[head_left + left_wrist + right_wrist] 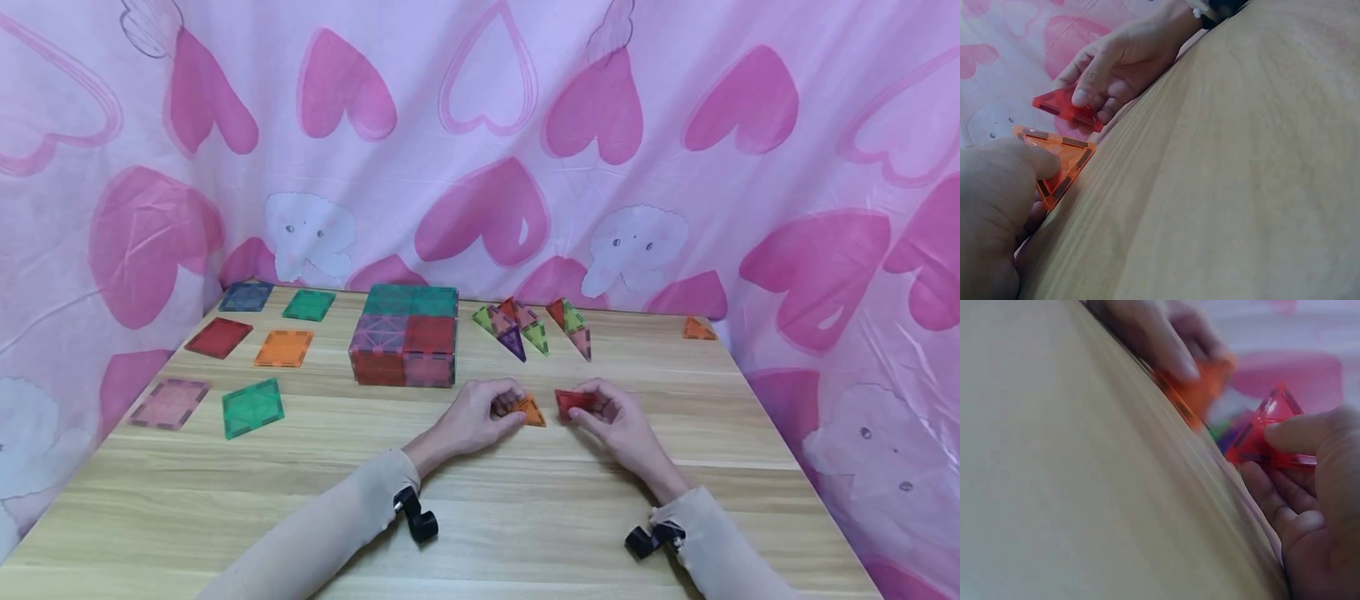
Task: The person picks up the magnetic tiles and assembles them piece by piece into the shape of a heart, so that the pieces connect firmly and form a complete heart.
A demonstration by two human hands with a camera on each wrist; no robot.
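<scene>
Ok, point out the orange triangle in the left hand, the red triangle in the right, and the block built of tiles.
Orange triangle (pixel 1069 158), left wrist view: uncovered part of its face.
Red triangle (pixel 1255 442), right wrist view: left part of its face.
Block of tiles (pixel 408 332), head view: its top face.

1. The left sleeve (pixel 315 529), at lower left of the head view, is long, plain and beige; its cuff (pixel 399 473) ends at the wrist, and the left hand (pixel 472 417) is bare.
2. The right sleeve (pixel 723 546), at lower right, has the same beige colour, and the right hand (pixel 615 421) is also bare.
3. At the left wrist sits a small black device (pixel 422 525) with a rounded, cylinder-like end.
4. At the right wrist, a similar black unit (pixel 641 542) also has a rounded end.
5. At the top of the left wrist view, a dark piece (pixel 1232 7) and a small whitish part (pixel 1197 12) are visible.
</scene>
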